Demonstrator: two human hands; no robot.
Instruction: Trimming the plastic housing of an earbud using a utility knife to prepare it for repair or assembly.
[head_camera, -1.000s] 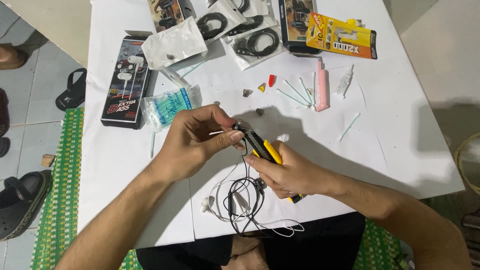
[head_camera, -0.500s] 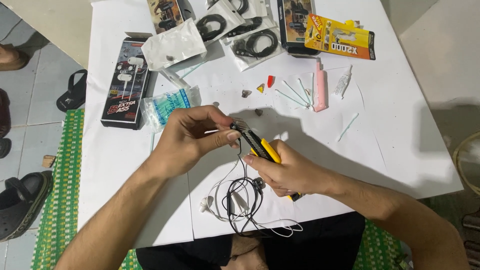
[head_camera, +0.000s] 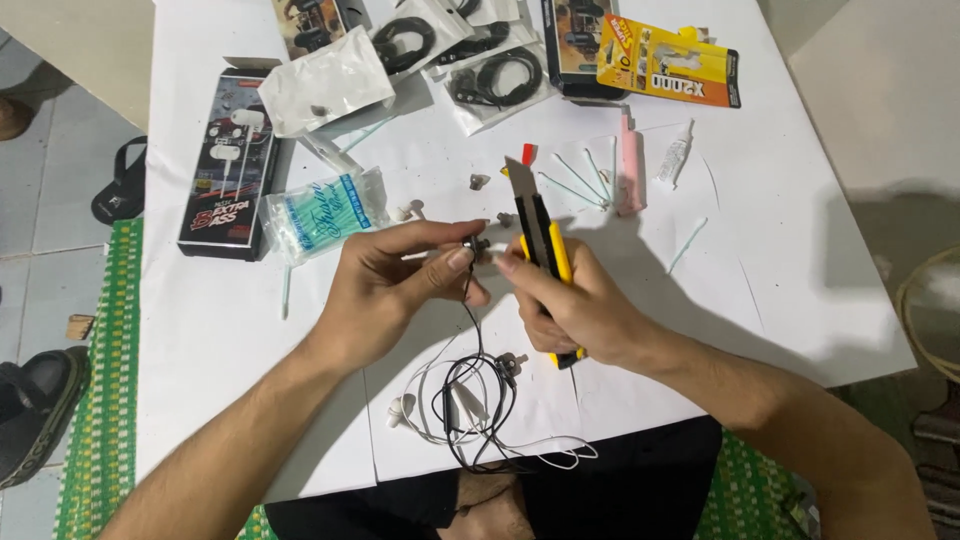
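Yellow-black knife (head_camera: 545, 262), black cable (head_camera: 478, 390) (white tablecloth (head_camera: 800, 260)).

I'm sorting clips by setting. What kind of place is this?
Probably a home table used for small repairs: a white table on tiled floor, with sandals beside it, earphone packs and a utility knife in the right hand.
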